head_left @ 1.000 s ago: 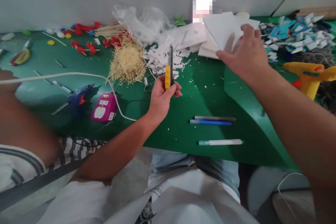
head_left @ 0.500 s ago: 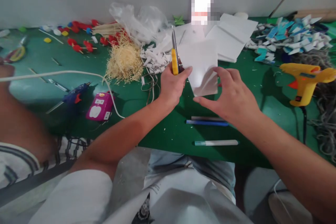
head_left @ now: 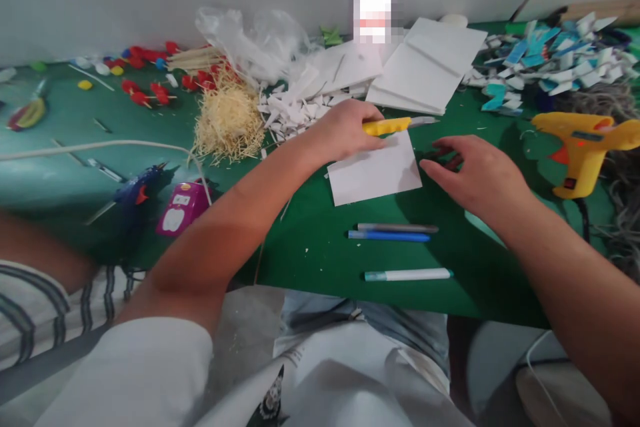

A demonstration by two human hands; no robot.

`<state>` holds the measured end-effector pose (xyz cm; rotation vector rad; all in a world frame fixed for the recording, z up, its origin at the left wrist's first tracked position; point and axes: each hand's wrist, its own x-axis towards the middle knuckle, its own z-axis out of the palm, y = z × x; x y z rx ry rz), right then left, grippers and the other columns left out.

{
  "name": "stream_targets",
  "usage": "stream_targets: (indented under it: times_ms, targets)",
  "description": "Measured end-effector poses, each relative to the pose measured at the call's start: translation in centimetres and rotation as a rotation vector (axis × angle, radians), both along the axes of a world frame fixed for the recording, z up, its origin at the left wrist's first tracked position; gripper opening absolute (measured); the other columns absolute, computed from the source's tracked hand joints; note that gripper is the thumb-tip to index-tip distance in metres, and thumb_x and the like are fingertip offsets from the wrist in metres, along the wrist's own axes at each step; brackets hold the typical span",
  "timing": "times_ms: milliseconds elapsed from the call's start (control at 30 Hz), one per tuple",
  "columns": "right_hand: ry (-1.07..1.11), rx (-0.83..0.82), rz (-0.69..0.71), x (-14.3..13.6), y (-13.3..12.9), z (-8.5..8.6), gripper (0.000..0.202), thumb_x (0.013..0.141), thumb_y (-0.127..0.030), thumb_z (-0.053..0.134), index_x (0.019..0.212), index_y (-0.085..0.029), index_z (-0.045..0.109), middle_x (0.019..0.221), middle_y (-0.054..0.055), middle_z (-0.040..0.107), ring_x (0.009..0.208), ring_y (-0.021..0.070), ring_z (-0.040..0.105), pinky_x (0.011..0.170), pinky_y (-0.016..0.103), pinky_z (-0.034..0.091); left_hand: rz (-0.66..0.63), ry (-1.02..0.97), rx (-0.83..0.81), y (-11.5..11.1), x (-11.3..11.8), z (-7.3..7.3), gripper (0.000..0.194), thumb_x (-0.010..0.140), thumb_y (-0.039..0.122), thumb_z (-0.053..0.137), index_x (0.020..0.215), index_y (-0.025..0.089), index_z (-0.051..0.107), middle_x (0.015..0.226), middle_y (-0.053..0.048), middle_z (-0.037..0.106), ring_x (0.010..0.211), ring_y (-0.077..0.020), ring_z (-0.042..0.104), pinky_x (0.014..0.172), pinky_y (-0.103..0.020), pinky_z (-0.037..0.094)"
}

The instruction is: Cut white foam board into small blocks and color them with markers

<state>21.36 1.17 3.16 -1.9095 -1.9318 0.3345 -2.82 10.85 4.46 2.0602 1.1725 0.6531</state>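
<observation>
My left hand [head_left: 354, 128] is closed around a yellow utility knife [head_left: 387, 127], whose blade points to the right. Beneath the knife, a white rectangular sheet [head_left: 375, 173] lies on the green table [head_left: 310, 253]. My right hand [head_left: 467, 163] hovers just right of the sheet, holding nothing, its thumb and fingers apart. Closer to me lie a grey pen [head_left: 400, 228], a blue pen [head_left: 390, 236] and a white pen with a teal cap [head_left: 415, 275]. The sheet's upper left part is hidden by my left hand.
White boards [head_left: 425, 67] and white scraps [head_left: 290, 110] lie behind my hands. A yellow glue gun [head_left: 580, 147] is at right, near blue-and-white pieces [head_left: 555, 63]. Left are pale straw shreds [head_left: 227, 120], a blue glue gun [head_left: 137, 187], a pink power socket [head_left: 183, 207] and another person's arm [head_left: 40, 240].
The white sheet has gone from between my hands down onto the table. The knife in my left hand has swung from upright to pointing right. My right hand has let go and moved right.
</observation>
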Motion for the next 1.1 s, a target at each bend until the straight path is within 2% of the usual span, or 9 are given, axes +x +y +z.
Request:
stream_targets:
  times_ms: [133, 200, 267, 367, 533, 767, 867, 1000, 1100]
  targets:
    - [-0.065, -0.011, 0.063, 0.7, -0.2, -0.3, 0.037, 0.083, -0.052, 0.069, 0.104, -0.024, 0.081, 0.107, 0.011, 0.079, 0.084, 0.0284, 0.072, 0.077, 0.046, 0.059, 0.118, -0.088, 0.068, -1.5, -0.5, -0.1, 0.019, 0.074, 0.030, 0.091, 0.085, 0.019, 0.080, 0.074, 0.002, 0.064, 0.067, -0.0144, 0.053, 0.066, -0.030, 0.036]
    - [-0.110, -0.011, 0.098, 1.0, -0.3, -0.1, 0.039, 0.084, -0.055, 0.068, 0.104, -0.024, 0.081, 0.106, 0.012, 0.079, 0.087, 0.0303, 0.073, 0.075, 0.046, 0.059, 0.137, -0.097, 0.087, -2.8, -1.4, 0.4, 0.016, 0.086, 0.035, 0.082, 0.086, 0.019, 0.080, 0.075, 0.001, 0.065, 0.068, -0.0153, 0.054, 0.069, -0.031, 0.038]
    - [-0.154, -0.016, 0.157, 1.4, -0.5, 0.1, 0.041, 0.085, -0.060, 0.067, 0.103, -0.026, 0.081, 0.104, 0.011, 0.079, 0.088, 0.0318, 0.073, 0.072, 0.047, 0.058, 0.108, -0.099, 0.165, -4.2, -2.4, 0.8, 0.017, 0.091, 0.036, 0.075, 0.088, 0.020, 0.079, 0.081, -0.001, 0.068, 0.075, -0.0174, 0.058, 0.074, -0.032, 0.042]
    - [-0.152, 0.033, 0.250, 1.9, -1.2, 0.1, 0.039, 0.089, -0.060, 0.063, 0.104, -0.029, 0.082, 0.111, 0.011, 0.081, 0.093, 0.0331, 0.075, 0.073, 0.048, 0.059, 0.070, 0.000, 0.269, -6.1, -3.3, 1.0, 0.017, 0.086, 0.034, 0.078, 0.097, 0.021, 0.077, 0.096, -0.004, 0.072, 0.087, -0.0214, 0.063, 0.084, -0.034, 0.048]
    - [-0.042, 0.156, 0.300, 2.3, -2.5, -0.4, 0.033, 0.096, -0.051, 0.056, 0.095, -0.033, 0.082, 0.112, 0.009, 0.084, 0.104, 0.0328, 0.078, 0.092, 0.054, 0.063, 0.003, 0.240, 0.225, -7.9, -2.7, 0.2, 0.025, 0.088, 0.035, 0.077, 0.109, 0.023, 0.073, 0.100, -0.002, 0.076, 0.085, -0.0200, 0.067, 0.071, -0.029, 0.042]
    - [0.021, 0.158, 0.335, 2.7, -2.3, 0.0, 0.030, 0.096, -0.053, 0.058, 0.093, -0.034, 0.081, 0.115, 0.010, 0.084, 0.107, 0.0337, 0.079, 0.097, 0.057, 0.063, -0.161, 0.438, 0.251, -8.1, -1.5, -0.9, 0.044, 0.095, 0.028, 0.063, 0.139, 0.025, 0.067, 0.124, -0.006, 0.078, 0.098, -0.0240, 0.075, 0.071, -0.029, 0.046]
    - [0.008, 0.125, 0.375, 2.9, -2.1, -0.6, 0.035, 0.095, -0.056, 0.059, 0.108, -0.032, 0.080, 0.126, 0.011, 0.081, 0.117, 0.0355, 0.076, 0.103, 0.059, 0.060, -0.210, 0.445, 0.258, -8.0, -1.7, -0.9, 0.046, 0.096, 0.030, 0.058, 0.141, 0.026, 0.065, 0.124, -0.005, 0.079, 0.095, -0.0225, 0.075, 0.069, -0.029, 0.046]
    - [0.030, 0.160, 0.443, 3.1, -1.5, -2.4, 0.077, 0.087, -0.065, 0.072, 0.152, -0.024, 0.061, 0.160, 0.018, 0.063, 0.147, 0.0420, 0.060, 0.121, 0.067, 0.049, -0.250, 0.412, 0.306, -7.7, -2.3, -1.0, 0.039, 0.100, 0.033, 0.055, 0.136, 0.028, 0.071, 0.112, -0.003, 0.080, 0.091, -0.0208, 0.075, 0.069, -0.028, 0.046]
    - [0.019, 0.147, 0.530, 3.4, -0.7, -3.4, 0.084, 0.089, -0.065, 0.072, 0.161, -0.024, 0.053, 0.168, 0.017, 0.054, 0.154, 0.0417, 0.053, 0.127, 0.068, 0.041, -0.294, 0.356, 0.355, -7.4, -2.7, -1.4, 0.037, 0.103, 0.033, 0.055, 0.135, 0.027, 0.072, 0.117, -0.004, 0.081, 0.099, -0.0213, 0.076, 0.077, -0.027, 0.050]
